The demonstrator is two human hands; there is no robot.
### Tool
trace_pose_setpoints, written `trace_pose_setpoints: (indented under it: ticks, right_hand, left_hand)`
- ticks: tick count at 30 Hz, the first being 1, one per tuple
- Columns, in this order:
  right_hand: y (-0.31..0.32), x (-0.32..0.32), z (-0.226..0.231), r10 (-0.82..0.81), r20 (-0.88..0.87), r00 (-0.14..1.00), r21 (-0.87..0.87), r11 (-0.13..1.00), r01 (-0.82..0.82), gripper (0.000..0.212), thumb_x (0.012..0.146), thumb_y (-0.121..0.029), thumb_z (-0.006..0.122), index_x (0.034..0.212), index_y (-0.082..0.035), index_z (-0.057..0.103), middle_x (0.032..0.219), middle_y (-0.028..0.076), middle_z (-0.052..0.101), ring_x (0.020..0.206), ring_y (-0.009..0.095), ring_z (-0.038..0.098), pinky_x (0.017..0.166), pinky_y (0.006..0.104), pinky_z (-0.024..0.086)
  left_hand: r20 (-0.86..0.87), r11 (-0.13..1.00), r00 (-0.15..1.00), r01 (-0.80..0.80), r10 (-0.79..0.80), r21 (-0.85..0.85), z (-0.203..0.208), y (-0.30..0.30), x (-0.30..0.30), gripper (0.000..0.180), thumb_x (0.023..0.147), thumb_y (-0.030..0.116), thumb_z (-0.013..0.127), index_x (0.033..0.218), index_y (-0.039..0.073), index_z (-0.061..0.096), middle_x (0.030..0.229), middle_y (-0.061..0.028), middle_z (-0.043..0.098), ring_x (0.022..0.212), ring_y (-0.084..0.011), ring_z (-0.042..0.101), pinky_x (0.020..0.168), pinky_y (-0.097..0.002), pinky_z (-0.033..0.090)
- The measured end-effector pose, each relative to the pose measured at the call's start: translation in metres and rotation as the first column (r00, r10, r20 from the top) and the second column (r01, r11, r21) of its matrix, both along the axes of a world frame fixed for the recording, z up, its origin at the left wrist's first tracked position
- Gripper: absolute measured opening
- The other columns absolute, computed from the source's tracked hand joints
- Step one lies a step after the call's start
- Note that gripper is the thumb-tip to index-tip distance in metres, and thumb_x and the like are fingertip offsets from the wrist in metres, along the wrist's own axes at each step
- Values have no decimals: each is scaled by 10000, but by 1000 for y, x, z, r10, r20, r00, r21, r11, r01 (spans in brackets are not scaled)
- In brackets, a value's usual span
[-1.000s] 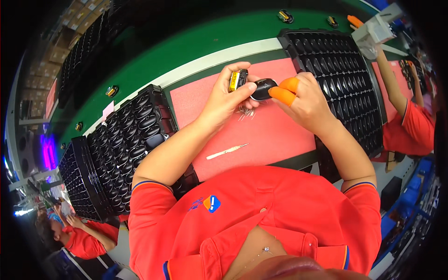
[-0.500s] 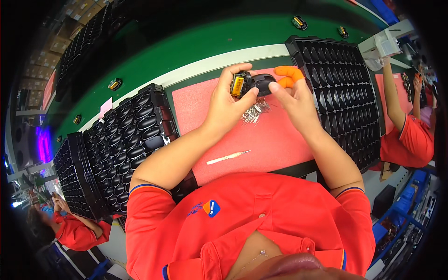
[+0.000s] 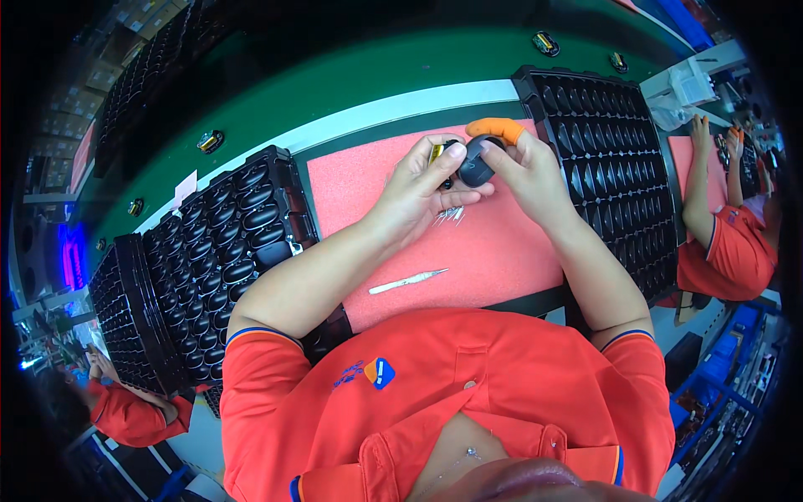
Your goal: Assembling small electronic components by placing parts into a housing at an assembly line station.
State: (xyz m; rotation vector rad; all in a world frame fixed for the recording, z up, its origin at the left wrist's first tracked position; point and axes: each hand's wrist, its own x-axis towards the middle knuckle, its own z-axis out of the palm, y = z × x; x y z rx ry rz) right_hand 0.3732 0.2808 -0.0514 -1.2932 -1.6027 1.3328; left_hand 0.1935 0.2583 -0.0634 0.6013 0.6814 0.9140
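Observation:
Over a pink foam mat [image 3: 493, 259], both my hands are close together. My left hand [image 3: 410, 186] is closed on a small black device with a yellow cylinder [image 3: 435, 154], mostly hidden behind my fingers. A smooth, dark, rounded shell [image 3: 477, 167] is gripped by my right hand [image 3: 532, 177], thumb on its face; an orange finger cot [image 3: 498, 129] covers a fingertip. Shell and device sit side by side; I cannot tell if they are joined. Below my hands lies a pile of thin metal pins [image 3: 450, 216]. Nearer to me rests a pale-handled pointed tool [image 3: 407, 281].
A black tray of oval shells [image 3: 224, 230] stands left of the mat, another black tray [image 3: 604, 155] to its right. Beyond runs a green belt [image 3: 360, 88] bearing several small assemblies [image 3: 210, 140]. Red-sleeved co-workers [image 3: 726, 243] sit on both sides.
The shell has turned, now showing its broad rounded face. My left fingers have shifted round the device, leaving less of the yellow cylinder visible. Assemblies on the belt have shifted slightly right.

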Motion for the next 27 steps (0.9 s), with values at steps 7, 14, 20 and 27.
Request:
trace_pose_setpoints:
  ticks: [7, 14, 20, 27]
  right_hand:
    - [0, -1, 6, 24, 113, 993, -80, 997, -15, 335, 886, -71, 592, 1206, 16, 540, 943, 47, 613, 748, 77, 595, 679, 213, 494]
    - [2, 1, 13, -14, 239, 971, 4, 1000, 13, 392, 833, -88, 638, 1200, 10, 540, 725, 25, 599, 613, 45, 540, 517, 188, 393]
    - [-1, 7, 10, -54, 239, 969, -23, 998, 61, 375, 833, -125, 663, 1145, 45, 542, 680, 35, 603, 582, 45, 529, 498, 204, 393]
    - [1, 2, 10, 4, 321, 947, 16, 1000, -10, 393, 829, -156, 675, 1126, 59, 535, 676, 35, 593, 584, 47, 535, 503, 206, 401]
  left_hand:
    - [-44, 1000, 999, 0, 1, 26, -1, 5, 3, 378, 954, 296, 520, 1212, 48, 401, 1058, -120, 562, 893, -194, 664, 748, -238, 587]
    - [-215, 987, 971, -71, 101, 144, -4, 8, 8, 322, 941, 186, 554, 1203, 77, 402, 1024, -115, 578, 878, -190, 665, 705, -245, 588]
    - [-209, 985, 970, -90, 120, 148, -7, 8, 12, 368, 917, 194, 599, 1180, 40, 393, 1029, -127, 563, 865, -192, 658, 714, -264, 586]
    - [-224, 988, 967, -102, 125, 114, -6, 6, 10, 295, 937, 176, 559, 1179, 83, 418, 1029, -92, 548, 839, -152, 651, 708, -249, 589]
